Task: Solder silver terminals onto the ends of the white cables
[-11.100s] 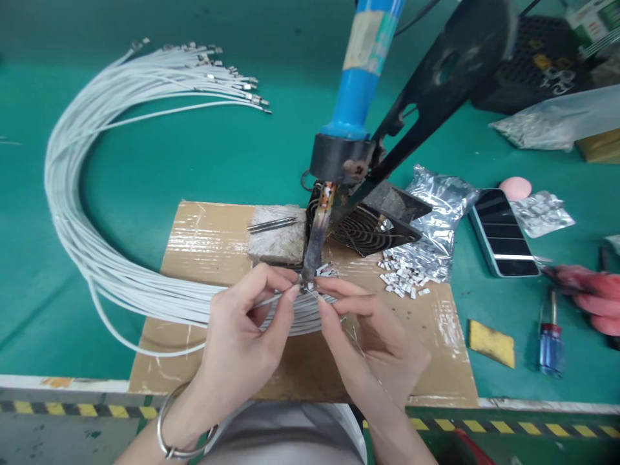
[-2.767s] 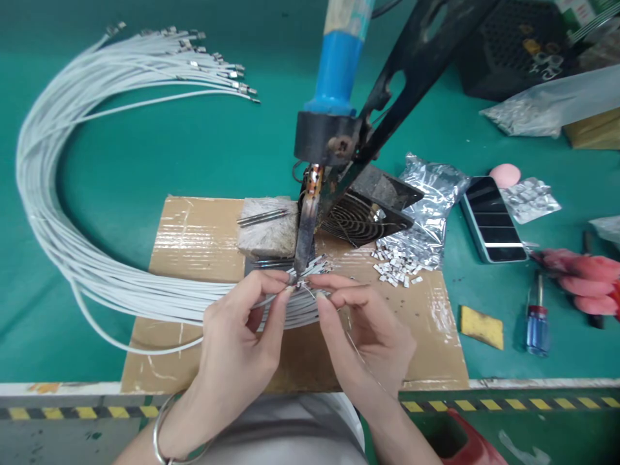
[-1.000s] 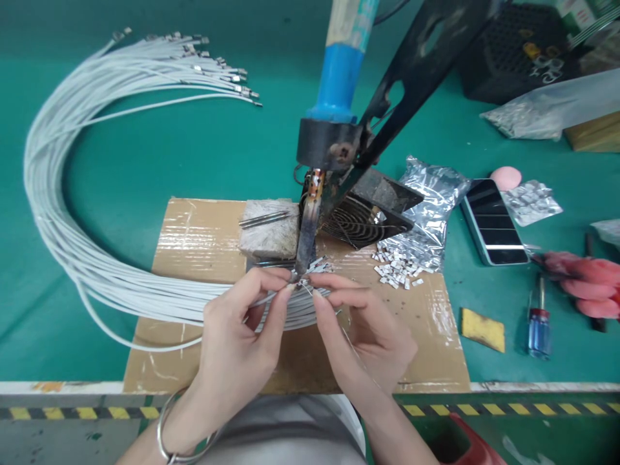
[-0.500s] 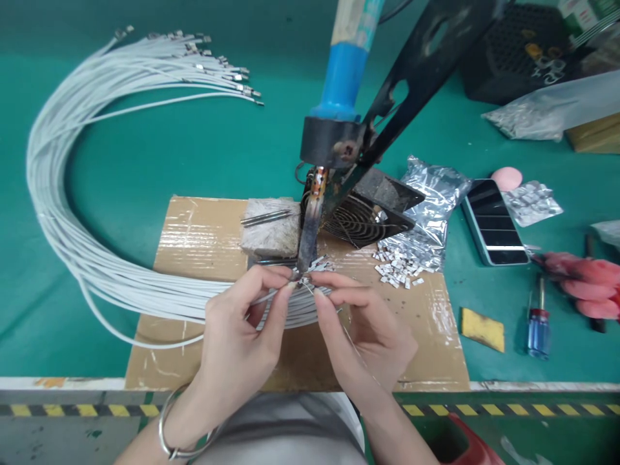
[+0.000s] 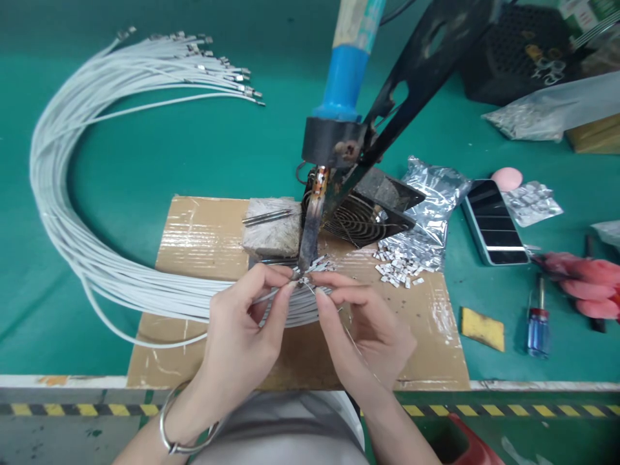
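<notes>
Wire end [image 5: 302, 282] is pinched between thumb and forefinger of the left hand [image 5: 242, 336], just under the tip of the soldering iron [image 5: 310, 226], above the cardboard sheet [image 5: 194, 239]. A thin metal strand [image 5: 352, 337] is pinched by the right hand [image 5: 372, 329] and held to the same spot. Compared with half a second ago, almost nothing is changed: both pinches are kept, and the white wire bundle [image 5: 62, 213] is still curved away to the left.
</notes>
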A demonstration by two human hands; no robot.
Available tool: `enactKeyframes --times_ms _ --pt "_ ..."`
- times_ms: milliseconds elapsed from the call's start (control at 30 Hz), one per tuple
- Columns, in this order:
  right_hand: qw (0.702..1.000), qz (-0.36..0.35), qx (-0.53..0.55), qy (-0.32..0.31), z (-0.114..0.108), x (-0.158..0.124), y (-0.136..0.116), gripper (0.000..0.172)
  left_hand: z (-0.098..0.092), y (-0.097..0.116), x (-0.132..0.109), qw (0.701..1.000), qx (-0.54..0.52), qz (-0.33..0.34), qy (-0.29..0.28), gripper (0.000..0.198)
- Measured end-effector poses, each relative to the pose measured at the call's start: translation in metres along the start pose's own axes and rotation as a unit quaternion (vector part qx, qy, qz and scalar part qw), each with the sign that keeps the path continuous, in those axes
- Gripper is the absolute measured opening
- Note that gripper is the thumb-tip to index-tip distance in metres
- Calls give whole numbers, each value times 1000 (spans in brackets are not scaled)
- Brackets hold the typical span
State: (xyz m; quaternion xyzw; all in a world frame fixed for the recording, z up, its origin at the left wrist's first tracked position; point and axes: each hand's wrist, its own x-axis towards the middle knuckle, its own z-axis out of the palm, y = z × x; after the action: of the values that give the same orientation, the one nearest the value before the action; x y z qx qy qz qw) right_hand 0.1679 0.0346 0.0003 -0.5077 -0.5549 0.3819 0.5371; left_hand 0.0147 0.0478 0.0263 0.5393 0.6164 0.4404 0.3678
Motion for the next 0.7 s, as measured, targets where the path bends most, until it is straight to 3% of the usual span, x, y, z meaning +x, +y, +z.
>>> enactKeyframes --times_ms 333,467,700 --pt "998 32 -42 27 -3 1 7 9 -3 -9 -9 997 -61 -34 -28 13" --pt "992 36 -115 -23 -6 3 3 18 -5 -13 -14 997 -39 -43 -43 12" --pt "993 59 -84 -58 -6 5 -3 19 -8 -8 -21 995 -23 -63 -74 14"
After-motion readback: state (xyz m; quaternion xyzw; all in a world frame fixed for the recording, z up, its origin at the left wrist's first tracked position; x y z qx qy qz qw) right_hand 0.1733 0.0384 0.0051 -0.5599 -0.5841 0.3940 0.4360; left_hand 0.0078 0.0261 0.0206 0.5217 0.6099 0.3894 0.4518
